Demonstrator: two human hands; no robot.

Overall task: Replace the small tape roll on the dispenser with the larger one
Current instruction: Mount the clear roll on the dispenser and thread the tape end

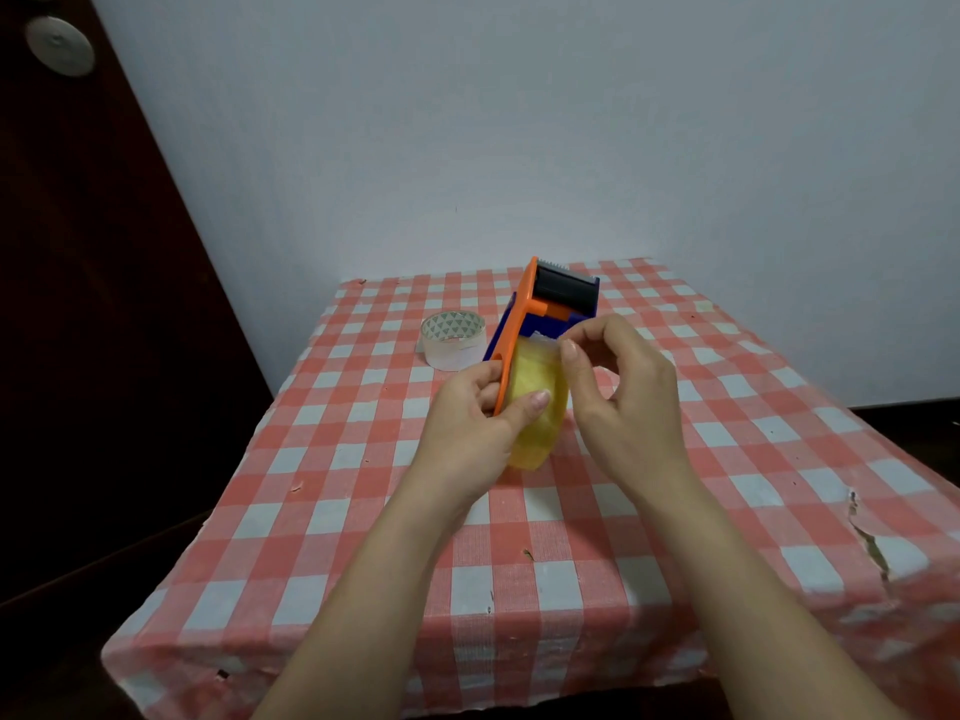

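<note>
Gripping the dispenser, left hand; right hand pinching yellow roll.

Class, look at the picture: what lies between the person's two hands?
In the head view, the yellow tape roll lies between the left hand and right hand, mounted on the orange dispenser.

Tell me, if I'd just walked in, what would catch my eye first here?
Probably the bright orange and blue tape dispenser at the middle of the red-and-white checked table, with a fat yellowish tape roll mounted on it. The left hand grips the dispenser and roll, while the right hand pinches at the roll's top edge. A smaller clear tape roll lies on the cloth just left of the dispenser.
</note>
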